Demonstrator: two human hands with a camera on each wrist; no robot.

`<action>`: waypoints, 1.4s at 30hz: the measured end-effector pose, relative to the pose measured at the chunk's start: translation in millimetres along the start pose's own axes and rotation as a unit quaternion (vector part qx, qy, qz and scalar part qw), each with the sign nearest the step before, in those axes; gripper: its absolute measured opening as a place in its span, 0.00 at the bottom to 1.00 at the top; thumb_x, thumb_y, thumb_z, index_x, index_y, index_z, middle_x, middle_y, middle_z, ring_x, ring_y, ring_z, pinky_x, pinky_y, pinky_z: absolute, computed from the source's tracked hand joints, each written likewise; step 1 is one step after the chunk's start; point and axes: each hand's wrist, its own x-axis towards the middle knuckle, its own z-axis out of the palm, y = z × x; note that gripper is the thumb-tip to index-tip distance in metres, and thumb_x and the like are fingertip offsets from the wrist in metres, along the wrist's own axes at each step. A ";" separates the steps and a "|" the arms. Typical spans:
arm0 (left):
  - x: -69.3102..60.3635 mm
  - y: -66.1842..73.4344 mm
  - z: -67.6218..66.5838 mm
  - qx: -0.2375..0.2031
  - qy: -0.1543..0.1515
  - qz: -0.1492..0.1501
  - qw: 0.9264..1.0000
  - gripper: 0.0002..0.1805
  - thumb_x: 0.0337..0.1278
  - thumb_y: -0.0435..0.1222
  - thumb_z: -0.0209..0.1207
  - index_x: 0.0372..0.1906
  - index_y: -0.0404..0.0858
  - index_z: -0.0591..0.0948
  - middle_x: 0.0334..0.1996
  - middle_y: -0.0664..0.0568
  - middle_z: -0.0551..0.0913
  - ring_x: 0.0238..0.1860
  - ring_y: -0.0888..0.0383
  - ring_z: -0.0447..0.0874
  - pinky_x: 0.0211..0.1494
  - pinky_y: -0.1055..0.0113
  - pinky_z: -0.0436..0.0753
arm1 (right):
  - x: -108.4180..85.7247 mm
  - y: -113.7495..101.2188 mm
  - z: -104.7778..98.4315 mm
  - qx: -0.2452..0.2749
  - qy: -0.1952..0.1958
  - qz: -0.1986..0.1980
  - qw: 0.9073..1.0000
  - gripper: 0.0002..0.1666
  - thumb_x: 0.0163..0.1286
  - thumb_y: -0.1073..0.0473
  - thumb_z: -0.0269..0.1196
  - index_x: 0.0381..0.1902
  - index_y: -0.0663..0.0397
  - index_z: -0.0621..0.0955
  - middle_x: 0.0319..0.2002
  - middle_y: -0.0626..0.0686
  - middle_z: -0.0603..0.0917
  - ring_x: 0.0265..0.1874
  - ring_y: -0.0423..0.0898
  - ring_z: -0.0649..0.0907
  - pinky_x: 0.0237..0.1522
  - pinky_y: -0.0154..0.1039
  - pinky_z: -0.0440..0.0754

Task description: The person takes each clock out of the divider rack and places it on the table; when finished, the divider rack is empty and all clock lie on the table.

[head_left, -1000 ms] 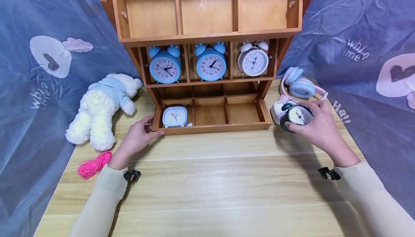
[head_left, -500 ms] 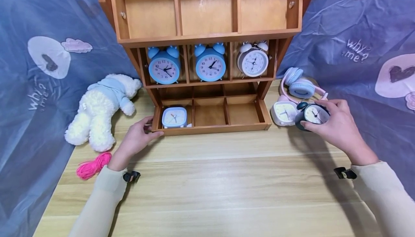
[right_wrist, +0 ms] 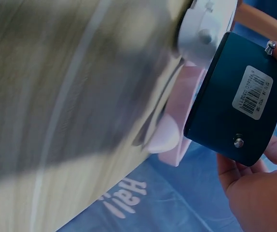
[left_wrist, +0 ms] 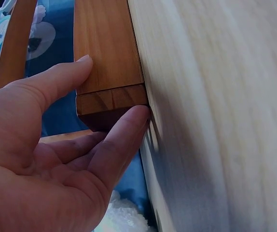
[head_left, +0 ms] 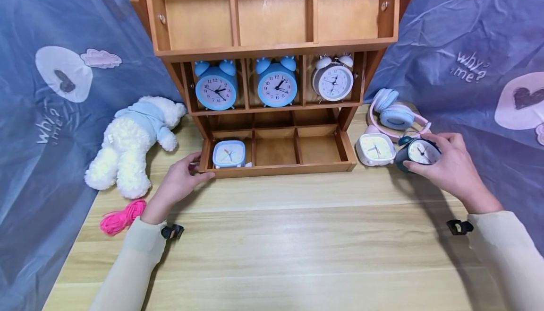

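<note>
My right hand (head_left: 452,167) holds a dark green twin-bell alarm clock (head_left: 420,152) by its sides, right of the shelf. The right wrist view shows the clock's underside (right_wrist: 240,96) with a barcode sticker and small silver feet, raised off the table. Close to its left stands a white square alarm clock (head_left: 376,149). My left hand (head_left: 180,183) grips the lower left corner of the wooden shelf (head_left: 276,171), the thumb on its front board (left_wrist: 109,43). In the bottom row, the left compartment contains a light blue square clock (head_left: 229,154).
The middle row bears two blue twin-bell clocks, one (head_left: 216,91) left and one (head_left: 277,89) centre, and a white one (head_left: 333,83) right. Pink-and-blue headphones (head_left: 395,115) lie behind the held clock. A white plush toy (head_left: 136,141) and pink yarn (head_left: 123,217) lie left.
My right hand has moved to the right with the dark green clock, which uncovers the white square clock's face. The left hand stays at the shelf corner.
</note>
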 end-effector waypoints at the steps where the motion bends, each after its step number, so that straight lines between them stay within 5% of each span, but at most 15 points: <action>1: -0.2 -0.3 0.2 0.000 0.001 0.001 1.000 0.47 0.73 0.47 0.75 0.85 0.30 0.67 0.67 0.28 0.85 0.67 0.34 0.86 0.68 0.39 0.85 | 0.4 2.3 0.4 0.001 -0.001 -0.001 1.000 0.51 0.63 0.53 0.81 0.78 0.68 0.73 0.70 0.81 0.65 0.63 0.81 0.70 0.60 0.74 0.67; 20: 0.4 -1.9 0.7 0.000 0.006 0.011 1.000 0.45 0.73 0.44 0.74 0.85 0.30 0.68 0.67 0.28 0.86 0.66 0.34 0.86 0.69 0.39 0.85 | 6.1 28.9 14.5 -0.006 -0.030 0.025 0.999 0.50 0.65 0.48 0.80 0.77 0.66 0.73 0.71 0.82 0.63 0.65 0.81 0.68 0.61 0.76 0.68; 42: -0.5 -1.1 0.6 -0.001 0.004 0.006 1.000 0.46 0.74 0.45 0.74 0.85 0.30 0.67 0.67 0.28 0.85 0.67 0.34 0.86 0.69 0.38 0.85 | 7.8 33.0 19.7 -0.013 -0.050 0.011 0.999 0.50 0.65 0.47 0.80 0.77 0.65 0.74 0.69 0.82 0.64 0.68 0.82 0.67 0.63 0.80 0.67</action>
